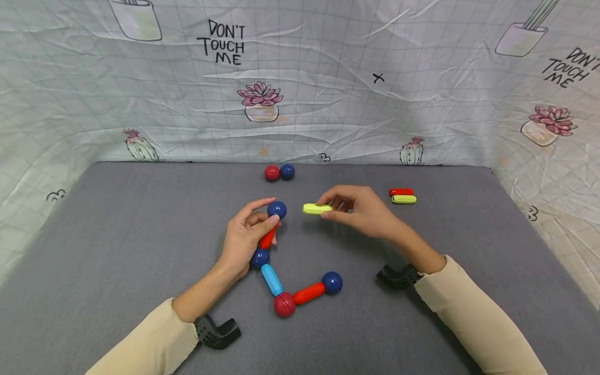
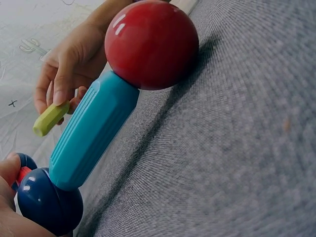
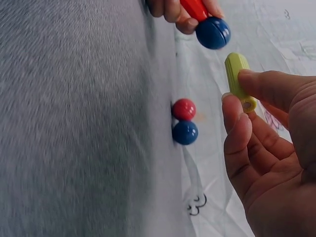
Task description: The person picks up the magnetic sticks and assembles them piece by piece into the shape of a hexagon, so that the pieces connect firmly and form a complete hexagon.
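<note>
In the head view, a red stick [image 1: 267, 238] is being gripped between the thumb and fingers of the left hand [image 1: 241, 239], close to where it is meeting a far blue ball [image 1: 277, 209]. At the red stick's near end, a middle blue ball [image 1: 260, 258] is being joined to a light blue stick [image 1: 271, 279], which is leading nearer and slightly right to a red ball [image 1: 284, 304]. From there, a second red stick [image 1: 309, 294] is running right to a right-hand blue ball [image 1: 332, 283]. A yellow-green stick [image 1: 315, 209] is being pinched by the right hand [image 1: 361, 208], just right of the far blue ball and apart from it. At the far side of the grey table [image 1: 178, 208], a loose red ball [image 1: 272, 173] is lying left of a loose blue ball [image 1: 287, 171]; on the far right, a loose red stick [image 1: 401, 192] is lying beside a loose yellow-green stick [image 1: 404, 200]. In the left wrist view, the light blue stick is being shown touching the red ball at one end and the middle blue ball at the other. In the right wrist view, the held yellow-green stick is being clasped between thumb and fingertips, a hole being shown in its end.
</note>
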Demonstrator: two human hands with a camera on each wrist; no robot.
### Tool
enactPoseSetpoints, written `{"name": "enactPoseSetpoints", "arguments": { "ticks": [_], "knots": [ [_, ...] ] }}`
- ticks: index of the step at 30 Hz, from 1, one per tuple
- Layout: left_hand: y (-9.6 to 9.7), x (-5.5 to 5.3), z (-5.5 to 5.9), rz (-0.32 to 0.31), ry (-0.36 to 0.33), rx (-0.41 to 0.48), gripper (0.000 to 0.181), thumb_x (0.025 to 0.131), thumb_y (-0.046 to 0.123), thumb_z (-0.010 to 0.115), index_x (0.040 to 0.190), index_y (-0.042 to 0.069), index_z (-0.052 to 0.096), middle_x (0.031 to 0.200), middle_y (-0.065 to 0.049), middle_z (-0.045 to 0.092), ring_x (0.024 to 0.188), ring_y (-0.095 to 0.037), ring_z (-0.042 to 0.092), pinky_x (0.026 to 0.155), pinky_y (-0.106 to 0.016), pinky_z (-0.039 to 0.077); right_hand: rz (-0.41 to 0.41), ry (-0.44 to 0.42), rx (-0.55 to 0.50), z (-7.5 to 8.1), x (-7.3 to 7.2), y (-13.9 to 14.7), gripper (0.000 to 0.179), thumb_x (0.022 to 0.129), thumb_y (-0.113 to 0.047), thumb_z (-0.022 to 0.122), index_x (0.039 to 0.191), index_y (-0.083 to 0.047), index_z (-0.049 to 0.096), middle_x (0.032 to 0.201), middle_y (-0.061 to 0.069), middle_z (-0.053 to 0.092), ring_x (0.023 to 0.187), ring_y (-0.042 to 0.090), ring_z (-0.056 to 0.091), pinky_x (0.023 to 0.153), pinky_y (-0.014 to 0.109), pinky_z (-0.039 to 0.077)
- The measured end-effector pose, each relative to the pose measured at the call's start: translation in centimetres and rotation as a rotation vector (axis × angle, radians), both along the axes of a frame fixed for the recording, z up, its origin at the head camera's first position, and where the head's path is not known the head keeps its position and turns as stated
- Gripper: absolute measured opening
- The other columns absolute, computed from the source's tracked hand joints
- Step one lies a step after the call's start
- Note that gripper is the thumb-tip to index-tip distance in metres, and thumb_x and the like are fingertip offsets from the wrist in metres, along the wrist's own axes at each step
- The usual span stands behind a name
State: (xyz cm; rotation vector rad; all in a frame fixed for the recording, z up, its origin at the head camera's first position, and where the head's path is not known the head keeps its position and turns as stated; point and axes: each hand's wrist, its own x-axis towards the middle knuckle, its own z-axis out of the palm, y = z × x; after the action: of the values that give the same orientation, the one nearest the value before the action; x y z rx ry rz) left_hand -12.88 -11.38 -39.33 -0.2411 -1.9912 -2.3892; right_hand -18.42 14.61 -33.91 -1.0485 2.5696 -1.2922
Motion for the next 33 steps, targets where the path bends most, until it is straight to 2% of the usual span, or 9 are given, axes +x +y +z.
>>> {"name": "enactPoseSetpoints", "arguments": {
  "ticks": [4, 9, 18, 27, 33],
  "knots": [
    [0.0, 0.0, 0.0, 0.002, 0.000, -0.003, 0.042, 0.091, 0.007, 0.066, 0.132, 0.003, 0.053, 0.091, -0.022, 0.064, 0.053, -0.023, 0.058, 0.055, -0.027, 0.052, 0.008, 0.003, 0.015, -0.2, 0.0, -0.8, 0.022, 0.084, -0.015, 0.076, 0.105, -0.016, 0.070, 0.097, -0.007, 0.066, 0.081, 0.011, 0.059, 0.067, 0.031, 0.051],
    [0.1, 0.0, 0.0, 0.003, -0.005, -0.007, 0.042, 0.091, 0.008, 0.066, 0.131, 0.003, 0.054, 0.089, -0.015, 0.064, 0.053, -0.025, 0.057, 0.055, -0.026, 0.051, 0.011, 0.011, 0.039, -0.3, 0.0, -1.6, 0.022, 0.085, -0.016, 0.075, 0.106, -0.016, 0.069, 0.098, -0.007, 0.065, 0.081, 0.010, 0.059, 0.067, 0.031, 0.052],
    [0.0, -0.1, 0.0, 0.000, -0.005, -0.010, 0.041, 0.091, 0.008, 0.067, 0.130, 0.006, 0.055, 0.088, -0.011, 0.065, 0.053, -0.024, 0.057, 0.054, -0.027, 0.051, 0.018, 0.009, 0.042, 0.1, 0.2, -2.5, 0.021, 0.085, -0.016, 0.075, 0.105, -0.016, 0.070, 0.098, -0.007, 0.065, 0.080, 0.010, 0.059, 0.068, 0.031, 0.052],
    [0.0, -0.1, 0.0, -0.010, -0.004, -0.007, 0.045, 0.090, 0.007, 0.068, 0.132, 0.002, 0.053, 0.088, -0.011, 0.064, 0.053, -0.027, 0.057, 0.054, -0.028, 0.051, 0.026, 0.012, 0.022, -0.1, 0.0, -2.8, 0.020, 0.085, -0.015, 0.075, 0.104, -0.015, 0.070, 0.095, -0.008, 0.065, 0.079, 0.010, 0.059, 0.067, 0.031, 0.052],
    [0.0, -0.1, 0.0, -0.004, -0.002, -0.013, 0.041, 0.090, 0.008, 0.068, 0.129, 0.007, 0.056, 0.088, -0.012, 0.064, 0.054, -0.027, 0.057, 0.054, -0.028, 0.051, 0.010, -0.010, 0.017, 0.0, 0.1, -2.9, 0.019, 0.085, -0.015, 0.075, 0.103, -0.015, 0.070, 0.094, -0.007, 0.065, 0.078, 0.011, 0.060, 0.066, 0.031, 0.051]
  ]
}}
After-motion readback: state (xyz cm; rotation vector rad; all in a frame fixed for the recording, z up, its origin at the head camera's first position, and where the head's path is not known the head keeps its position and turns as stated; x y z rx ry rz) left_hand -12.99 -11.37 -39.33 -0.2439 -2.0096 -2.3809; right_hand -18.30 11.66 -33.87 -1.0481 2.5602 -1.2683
